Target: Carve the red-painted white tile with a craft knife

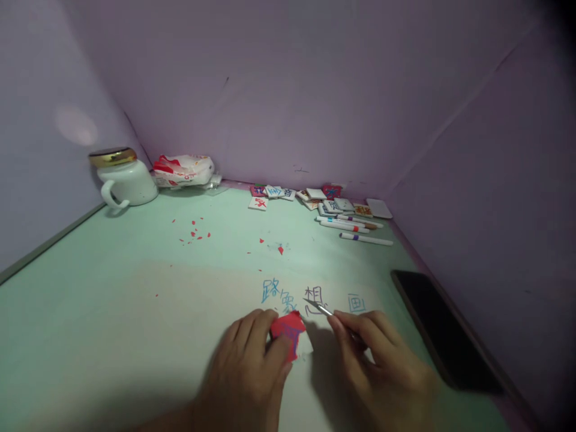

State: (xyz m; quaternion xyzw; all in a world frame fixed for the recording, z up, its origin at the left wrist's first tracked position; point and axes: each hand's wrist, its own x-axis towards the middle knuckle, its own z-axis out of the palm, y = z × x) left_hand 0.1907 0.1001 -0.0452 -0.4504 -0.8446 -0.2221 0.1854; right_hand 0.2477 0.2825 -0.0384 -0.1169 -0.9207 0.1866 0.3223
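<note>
Widest of all is one pale green table (81, 264), with one paler sheet (180, 312) reaching under the red-faced square (290, 327). The person's two hands come next. The left hand (249, 360) lies against the square's left side, pinching it between thumb and fingers, so the square sits right at its fingertips. The right hand (378, 354), to the square's right and apart from it, grips one slim silver tool (324, 309), its pointed tip just beyond the square. One dark phone (445, 330) lies well to the square's right. One white mug (135, 183) with a gold lid stands far beyond it to the left, beside one red-and-white packet (186, 171). At least four pens (366, 239) lie beyond the square to the right, near over ten small tiles (258, 204), overlapping too much for exact counting. Four written characters (314, 295), three blue and one purple, stand just beyond the square. Smallest, over ten red scraps (281, 250) lie scattered farther beyond it, mostly leftward.
</note>
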